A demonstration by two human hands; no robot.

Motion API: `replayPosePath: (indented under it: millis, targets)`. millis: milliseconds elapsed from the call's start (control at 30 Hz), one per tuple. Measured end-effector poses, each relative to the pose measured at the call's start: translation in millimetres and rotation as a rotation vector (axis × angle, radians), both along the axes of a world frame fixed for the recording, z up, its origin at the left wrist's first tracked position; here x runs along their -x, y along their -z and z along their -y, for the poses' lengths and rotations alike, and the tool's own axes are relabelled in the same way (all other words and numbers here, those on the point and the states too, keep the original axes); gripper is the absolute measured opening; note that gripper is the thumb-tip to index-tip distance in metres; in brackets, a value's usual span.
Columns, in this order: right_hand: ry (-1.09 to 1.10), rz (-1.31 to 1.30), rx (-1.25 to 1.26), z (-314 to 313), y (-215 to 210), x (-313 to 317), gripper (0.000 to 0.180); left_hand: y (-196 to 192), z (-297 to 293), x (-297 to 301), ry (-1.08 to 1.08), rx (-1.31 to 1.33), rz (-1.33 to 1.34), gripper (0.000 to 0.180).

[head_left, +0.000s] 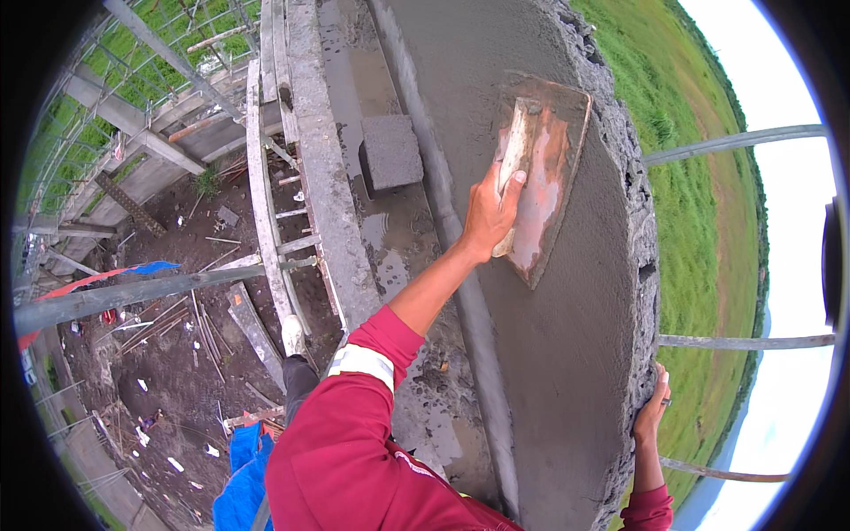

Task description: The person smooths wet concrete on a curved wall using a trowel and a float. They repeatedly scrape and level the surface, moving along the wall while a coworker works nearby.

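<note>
My left hand [494, 214] is wrapped around the pale, mortar-crusted handle of a rectangular plastering float [553, 168]. The float lies against the wet grey plaster [549, 372] of a wall, near its upper part, and its worn back shows reddish-brown patches under smears of mortar. Lower right, my right hand [652, 405] grips the rough, crumbly wall edge [639, 265], with a ring on one finger. Both arms wear maroon sleeves; a pale reflective band circles the left one.
A grey block [392, 152] sits in the wet, puddled channel beside the wall. Left of it run a concrete ledge [332, 177] and wooden planks [258, 177]. Metal poles [150, 296] cross both sides. Farther down lies muddy ground with scattered timber and a blue tarp [241, 482].
</note>
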State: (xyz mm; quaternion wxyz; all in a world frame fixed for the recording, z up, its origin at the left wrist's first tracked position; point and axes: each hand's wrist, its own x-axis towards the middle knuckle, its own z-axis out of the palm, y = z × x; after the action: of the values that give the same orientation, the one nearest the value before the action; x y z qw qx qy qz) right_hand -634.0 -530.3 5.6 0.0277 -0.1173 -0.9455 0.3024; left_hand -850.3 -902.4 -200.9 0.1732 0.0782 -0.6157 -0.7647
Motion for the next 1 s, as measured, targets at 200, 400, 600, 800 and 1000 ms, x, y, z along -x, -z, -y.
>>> replayPosePath:
  millis: [200,400,600,800,1000]
  targets:
    - [0.014,-0.005,-0.056,-1.5,1.5,-1.7,0.058,12.8,108.1,148.7,-0.148,-0.113,0.069,0.036]
    - [-0.024,0.057,-0.049,-10.2,-2.2,-3.3,0.058,88.0,54.3,67.5,-0.045,-0.376,0.297,0.035]
    - [0.093,0.048,-0.052,-20.1,8.3,-5.4,0.059,15.7,-12.7,-22.1,-0.04,-0.13,0.054,0.038]
    - [-0.019,0.022,-0.024,-21.2,3.1,-6.0,0.059,4.8,92.2,125.4,-0.117,-0.015,-0.013,0.034]
    - [-0.019,0.044,-0.086,-13.7,1.4,-2.5,0.058,85.7,94.9,124.5,-0.022,-0.374,0.312,0.029]
